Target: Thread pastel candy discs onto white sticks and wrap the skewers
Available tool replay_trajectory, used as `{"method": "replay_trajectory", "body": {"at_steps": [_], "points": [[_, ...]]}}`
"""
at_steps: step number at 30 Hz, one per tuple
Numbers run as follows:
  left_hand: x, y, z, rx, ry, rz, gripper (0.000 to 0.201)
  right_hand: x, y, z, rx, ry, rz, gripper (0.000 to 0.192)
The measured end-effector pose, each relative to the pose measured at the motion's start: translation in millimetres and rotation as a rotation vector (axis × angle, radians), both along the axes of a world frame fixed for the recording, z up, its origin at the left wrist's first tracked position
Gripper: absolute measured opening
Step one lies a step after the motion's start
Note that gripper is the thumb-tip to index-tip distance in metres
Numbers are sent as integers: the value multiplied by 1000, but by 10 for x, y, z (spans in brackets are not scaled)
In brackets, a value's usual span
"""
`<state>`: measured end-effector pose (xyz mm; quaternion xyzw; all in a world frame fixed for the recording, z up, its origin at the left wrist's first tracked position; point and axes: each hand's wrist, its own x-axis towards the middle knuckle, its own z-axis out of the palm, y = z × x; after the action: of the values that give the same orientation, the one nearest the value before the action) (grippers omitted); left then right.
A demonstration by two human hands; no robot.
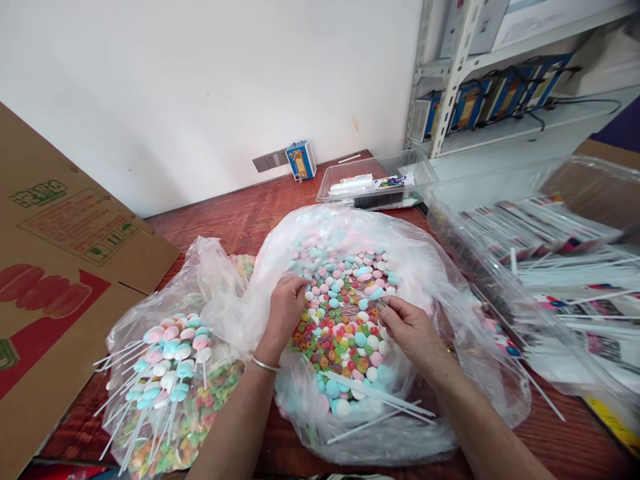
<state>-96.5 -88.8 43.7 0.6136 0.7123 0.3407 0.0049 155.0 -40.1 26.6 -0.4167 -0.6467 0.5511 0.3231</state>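
While both hands curled in a candy bag (350,320), red wooden table (240,220), white wall (200,80), metal shelving (450,80).

My table (240,220) was dark red wood. On it sat a big open candy bag (400,267), a smaller bag of lollipops (150,320) to its left, a clear tray (375,175), a cardboard box (60,267), and a plastic bin of sticks (550,200).

Clear bag (440,280) under my grips: pastel pink, blue and white candies (345,280), plus small rings (340,340) in red, orange, green. White sticks (380,397). Counter (240,217) reddish-brown wood grain. Left cardboard box (55,267) tan, red and green print.
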Motion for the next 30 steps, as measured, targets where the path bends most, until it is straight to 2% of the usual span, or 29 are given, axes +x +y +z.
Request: {"method": "replay_trajectory", "body": {"at_steps": [5,9,13,17,21,24,30], "points": [[73,-323,-46,-247,58,-69,26,-8,-5,-6,-1,-7,36,24],[124,-454,-147,-333,78,-68,27,-32,-35,32,25,-13,70,25],[165,-479,-183,-279,5,0,23,-67,-82,80,57,-64,116,25],[159,-513,-133,-163,-112,89,24,-104,-130,96,92,-120,191,24],[206,-549,-91,-313,-50,-1,14,-121,-158,84,122,-126,231,23],[265,-551,-105,-375,64,19,13,-125,-155,59,178,-183,261,24],[197,-598,-146,-222,-113,100,25,-133,-162,49,283,-286,307,26]]}}
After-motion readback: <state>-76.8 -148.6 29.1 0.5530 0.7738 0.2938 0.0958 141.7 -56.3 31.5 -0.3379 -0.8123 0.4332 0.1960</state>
